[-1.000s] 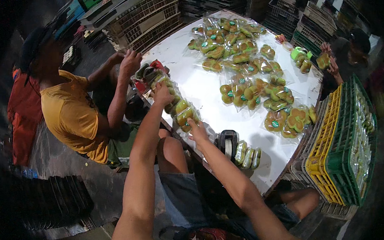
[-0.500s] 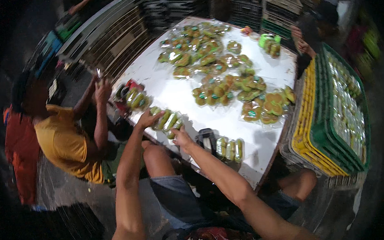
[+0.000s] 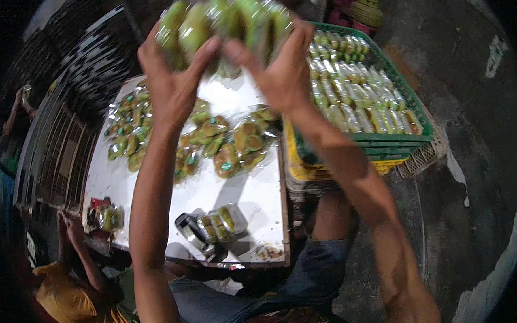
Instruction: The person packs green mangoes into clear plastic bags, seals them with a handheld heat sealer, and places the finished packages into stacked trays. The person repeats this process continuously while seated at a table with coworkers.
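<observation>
Raised close before the camera: left hand and right hand, each grip clamped on one end of a clear packet of green fruit — held high, above the far right of the white surface. Below, a small packet beside a black tool. Farther off, scattered fruit packets. Right — green crate filled with packets. Near left, person in yellow shirt.
</observation>
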The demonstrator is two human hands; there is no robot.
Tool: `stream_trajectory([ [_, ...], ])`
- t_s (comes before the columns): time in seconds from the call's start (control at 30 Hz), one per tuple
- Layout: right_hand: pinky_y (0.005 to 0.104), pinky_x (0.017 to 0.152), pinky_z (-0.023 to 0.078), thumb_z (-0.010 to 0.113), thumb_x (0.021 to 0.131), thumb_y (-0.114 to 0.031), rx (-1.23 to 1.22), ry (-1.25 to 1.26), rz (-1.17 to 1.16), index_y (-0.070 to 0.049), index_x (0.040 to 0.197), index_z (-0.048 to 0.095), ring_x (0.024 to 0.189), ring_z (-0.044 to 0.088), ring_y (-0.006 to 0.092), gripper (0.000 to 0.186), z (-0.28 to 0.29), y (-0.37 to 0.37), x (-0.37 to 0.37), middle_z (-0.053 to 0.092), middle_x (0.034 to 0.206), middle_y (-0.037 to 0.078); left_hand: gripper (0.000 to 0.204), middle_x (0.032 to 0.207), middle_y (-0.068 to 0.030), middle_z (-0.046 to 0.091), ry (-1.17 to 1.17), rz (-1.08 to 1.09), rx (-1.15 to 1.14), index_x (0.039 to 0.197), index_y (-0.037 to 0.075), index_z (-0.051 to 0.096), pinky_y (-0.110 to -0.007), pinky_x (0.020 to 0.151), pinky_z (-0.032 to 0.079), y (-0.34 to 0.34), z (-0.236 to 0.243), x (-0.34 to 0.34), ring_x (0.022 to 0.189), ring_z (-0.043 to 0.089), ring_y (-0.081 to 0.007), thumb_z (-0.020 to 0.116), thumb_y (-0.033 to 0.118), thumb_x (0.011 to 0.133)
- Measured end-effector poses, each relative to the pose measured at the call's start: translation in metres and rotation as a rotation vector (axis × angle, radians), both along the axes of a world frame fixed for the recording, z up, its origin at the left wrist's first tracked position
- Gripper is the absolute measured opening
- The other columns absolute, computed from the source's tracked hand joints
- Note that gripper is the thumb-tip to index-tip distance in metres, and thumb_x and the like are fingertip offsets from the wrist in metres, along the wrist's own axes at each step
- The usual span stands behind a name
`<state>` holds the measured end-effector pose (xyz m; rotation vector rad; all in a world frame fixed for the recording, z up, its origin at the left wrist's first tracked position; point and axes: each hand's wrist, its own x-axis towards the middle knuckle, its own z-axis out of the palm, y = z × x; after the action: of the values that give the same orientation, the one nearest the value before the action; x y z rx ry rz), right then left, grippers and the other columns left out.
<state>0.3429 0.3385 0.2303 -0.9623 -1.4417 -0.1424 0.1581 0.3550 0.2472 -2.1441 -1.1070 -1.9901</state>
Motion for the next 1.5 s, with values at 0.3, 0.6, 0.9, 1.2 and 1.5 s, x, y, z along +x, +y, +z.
stream_trajectory([
  [0.3,0.0479,0.106,0.039,0.064,0.084,-0.067,-0.175,0.037,-0.48,0.003,0.146,0.026,0.128,0.045,0.0386,0.101,0.038,0.088,0.279,0.038,0.142,0.027,0.09,0.128,-0.0214,0.044,-0.052,-0.35,-0.074,0.137,-0.002,0.031,-0.044,0.102,0.041,0.122,0.011,0.281,0.119,0.049,-0.0327,0.078,0.051,0.081],
  [0.6,0.047,0.104,0.042,0.062,0.087,-0.06,-0.709,-0.233,-0.563,0.004,0.142,0.04,0.125,0.053,0.0418,0.087,-0.068,0.152,0.439,0.05,0.138,0.03,0.087,0.136,-0.0328,0.047,0.282,-0.479,-0.739,0.137,-0.009,0.041,-0.042,0.106,0.044,0.214,-0.091,0.418,0.127,0.05,-0.0432,0.078,0.039,0.075],
  [0.9,0.0477,0.102,0.044,0.062,0.091,-0.033,-0.834,-0.688,-0.617,-0.005,0.147,0.037,0.126,0.051,0.0414,0.068,-0.073,0.151,0.427,0.05,0.14,0.028,0.048,0.134,-0.0285,0.054,1.064,-0.189,-0.338,0.118,-0.001,0.065,-0.043,0.107,0.044,0.185,-0.085,0.405,0.128,0.052,-0.0381,0.066,0.031,0.082],
  [1.2,0.0418,0.108,0.039,0.065,0.09,-0.022,-0.987,-0.278,-0.315,-0.012,0.145,0.042,0.129,0.051,0.0338,0.061,-0.099,0.159,0.446,0.054,0.139,0.021,0.057,0.122,-0.021,0.06,0.642,-0.746,-0.165,0.129,0.002,0.056,-0.046,0.095,0.047,0.001,-0.038,0.215,0.111,0.061,-0.0375,0.072,0.034,0.085],
  [1.5,0.0466,0.112,0.034,0.058,0.093,-0.028,-1.111,-0.709,-0.457,-0.011,0.143,0.045,0.134,0.045,0.0358,0.054,-0.056,0.151,0.393,0.048,0.144,0.022,0.042,0.108,-0.0149,0.071,0.103,-0.472,-0.871,0.123,-0.003,0.061,-0.036,0.089,0.051,-0.172,-0.114,0.022,0.099,0.067,-0.0252,0.071,0.009,0.084],
])
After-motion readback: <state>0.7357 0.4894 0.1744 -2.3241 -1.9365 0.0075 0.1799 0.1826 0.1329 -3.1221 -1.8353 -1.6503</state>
